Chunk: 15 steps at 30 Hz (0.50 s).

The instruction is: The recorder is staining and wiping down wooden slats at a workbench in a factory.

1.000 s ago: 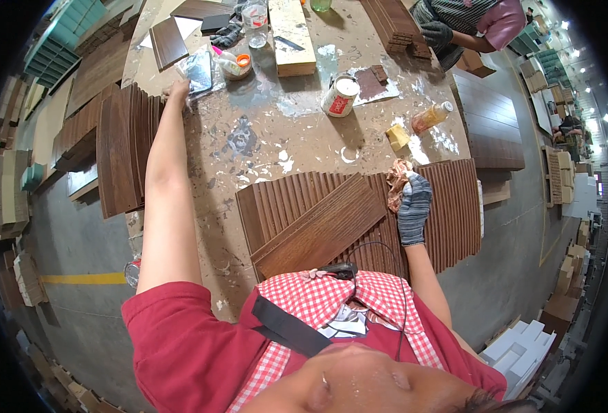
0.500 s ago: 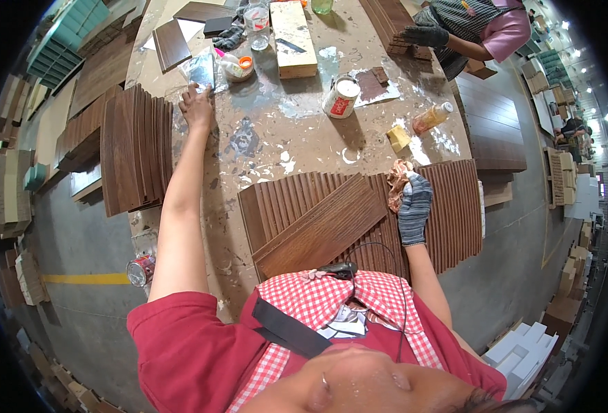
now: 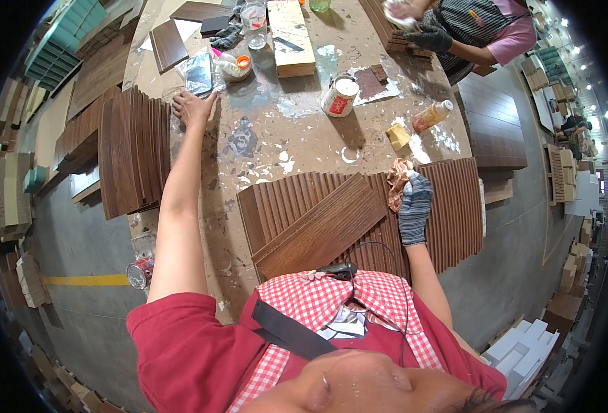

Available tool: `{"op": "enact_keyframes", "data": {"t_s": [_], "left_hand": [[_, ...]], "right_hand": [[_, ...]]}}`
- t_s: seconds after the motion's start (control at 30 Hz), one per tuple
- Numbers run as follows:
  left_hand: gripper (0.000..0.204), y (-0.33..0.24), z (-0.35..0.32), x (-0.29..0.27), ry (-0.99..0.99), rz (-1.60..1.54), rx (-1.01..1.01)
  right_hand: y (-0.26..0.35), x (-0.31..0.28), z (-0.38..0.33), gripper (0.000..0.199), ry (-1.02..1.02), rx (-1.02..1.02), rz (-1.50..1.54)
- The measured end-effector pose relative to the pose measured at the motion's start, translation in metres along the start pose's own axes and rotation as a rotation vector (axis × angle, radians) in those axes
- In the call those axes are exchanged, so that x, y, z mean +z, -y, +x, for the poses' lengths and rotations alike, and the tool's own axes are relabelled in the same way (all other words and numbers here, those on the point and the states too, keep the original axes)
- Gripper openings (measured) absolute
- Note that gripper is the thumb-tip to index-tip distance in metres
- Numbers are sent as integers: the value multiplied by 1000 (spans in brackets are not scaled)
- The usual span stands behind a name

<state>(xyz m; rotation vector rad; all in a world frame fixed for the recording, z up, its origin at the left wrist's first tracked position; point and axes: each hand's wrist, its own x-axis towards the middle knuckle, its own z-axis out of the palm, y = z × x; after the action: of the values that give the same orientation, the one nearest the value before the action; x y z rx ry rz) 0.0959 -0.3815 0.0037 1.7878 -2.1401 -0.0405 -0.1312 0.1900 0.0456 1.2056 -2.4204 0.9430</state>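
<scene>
Left hand (image 3: 192, 108) on stacked boards (image 3: 133, 151); gloved right hand (image 3: 414, 206) clutches rag (image 3: 398, 180).

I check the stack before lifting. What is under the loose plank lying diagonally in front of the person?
The plank lies on a row of ribbed brown boards. The boards directly beneath it are covered.

So the paint-splattered workbench (image 3: 276, 148) has a row of dark wood slats (image 3: 359, 213) along its near edge. Beyond the slats sits a white can (image 3: 339, 96), with a yellow sponge (image 3: 398, 136) and an orange bottle (image 3: 431, 115) to the can's right.
</scene>
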Motion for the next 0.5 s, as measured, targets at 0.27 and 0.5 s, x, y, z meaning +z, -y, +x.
{"op": "enact_keyframes", "data": {"t_s": [0.27,0.5], "left_hand": [[110,4,16,10,83,23,-147],[95,19,71,34,144,15,-58]], "right_hand": [[1,0,0,25,2,-18,0],[-3,-2,0,25,74,-3,-84]]}}
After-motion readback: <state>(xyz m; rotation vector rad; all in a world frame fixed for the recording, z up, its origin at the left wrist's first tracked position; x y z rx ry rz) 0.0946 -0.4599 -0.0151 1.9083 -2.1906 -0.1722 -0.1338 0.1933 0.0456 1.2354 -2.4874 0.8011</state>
